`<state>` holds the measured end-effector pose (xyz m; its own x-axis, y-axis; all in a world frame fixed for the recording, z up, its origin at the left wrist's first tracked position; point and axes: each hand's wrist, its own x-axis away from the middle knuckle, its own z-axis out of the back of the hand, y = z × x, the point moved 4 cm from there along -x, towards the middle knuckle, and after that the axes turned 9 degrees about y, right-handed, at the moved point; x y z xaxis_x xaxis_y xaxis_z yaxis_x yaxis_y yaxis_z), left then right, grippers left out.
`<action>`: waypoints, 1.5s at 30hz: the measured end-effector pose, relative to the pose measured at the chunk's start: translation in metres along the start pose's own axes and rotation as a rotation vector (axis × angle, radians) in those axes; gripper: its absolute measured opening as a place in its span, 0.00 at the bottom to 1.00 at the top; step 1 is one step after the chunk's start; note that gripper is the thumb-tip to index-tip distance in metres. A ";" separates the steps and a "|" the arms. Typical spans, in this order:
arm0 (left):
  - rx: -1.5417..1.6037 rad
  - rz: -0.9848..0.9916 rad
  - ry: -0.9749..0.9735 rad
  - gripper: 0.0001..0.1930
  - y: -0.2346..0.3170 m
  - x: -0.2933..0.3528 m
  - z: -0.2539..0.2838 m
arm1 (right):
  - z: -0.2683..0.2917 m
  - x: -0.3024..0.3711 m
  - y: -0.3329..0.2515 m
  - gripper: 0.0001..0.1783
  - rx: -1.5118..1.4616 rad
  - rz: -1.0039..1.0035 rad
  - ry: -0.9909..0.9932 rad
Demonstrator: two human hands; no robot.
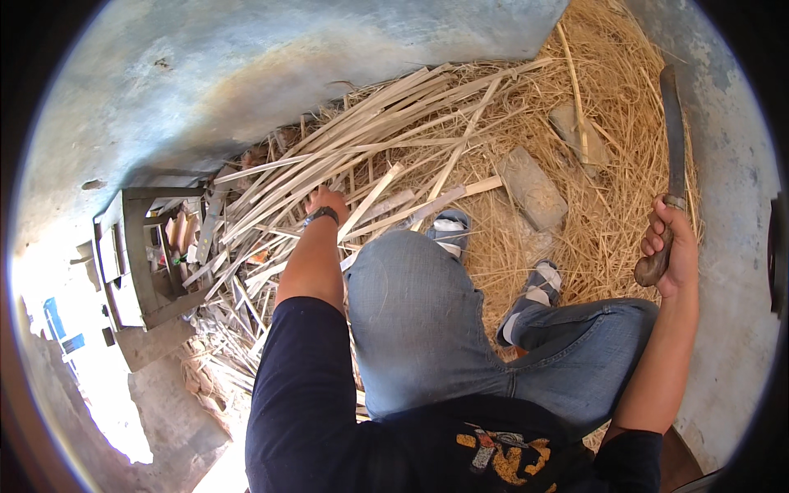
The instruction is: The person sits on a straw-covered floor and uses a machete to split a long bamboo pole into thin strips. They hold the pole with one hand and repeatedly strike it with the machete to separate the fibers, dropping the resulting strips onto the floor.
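At the right, my right hand [677, 246] is wrapped round the wooden handle of a machete [675, 135]. Its long dark blade points up and away, close to the wall. My left hand [329, 202], with a dark band at the wrist, reaches into a heap of split bamboo strips [382, 117]. Its fingers curl round a strip among them, though the fingertips are partly hidden. Pale strips lie crosswise around that hand, some with their ends toward my left knee.
Dry straw [625, 49] covers the floor ahead, with a stone block [532, 189] beyond my feet. Bluish walls stand close in front and at the right [735, 329]. A wooden frame [152, 255] leans at the left, near a bright opening.
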<state>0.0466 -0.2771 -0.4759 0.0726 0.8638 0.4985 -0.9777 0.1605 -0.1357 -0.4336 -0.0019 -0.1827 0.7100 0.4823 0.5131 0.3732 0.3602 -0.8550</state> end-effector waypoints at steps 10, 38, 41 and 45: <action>0.034 -0.086 0.007 0.19 -0.006 0.024 -0.003 | 0.008 0.006 0.000 0.09 -0.068 -0.020 0.012; 1.002 -0.191 0.363 0.20 -0.090 -0.012 0.146 | 0.024 0.011 0.001 0.08 -0.126 -0.026 -0.068; 1.111 -0.211 0.396 0.19 -0.076 -0.011 0.177 | 0.023 0.014 -0.001 0.09 -0.122 0.022 -0.049; 1.229 -0.220 0.357 0.17 -0.051 0.019 0.227 | 0.026 0.017 -0.002 0.09 -0.127 0.027 -0.039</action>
<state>0.0532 -0.3772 -0.2652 0.1161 0.9848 0.1293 -0.4644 -0.0612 0.8835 -0.4376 0.0261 -0.1706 0.6980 0.5222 0.4900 0.4285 0.2438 -0.8701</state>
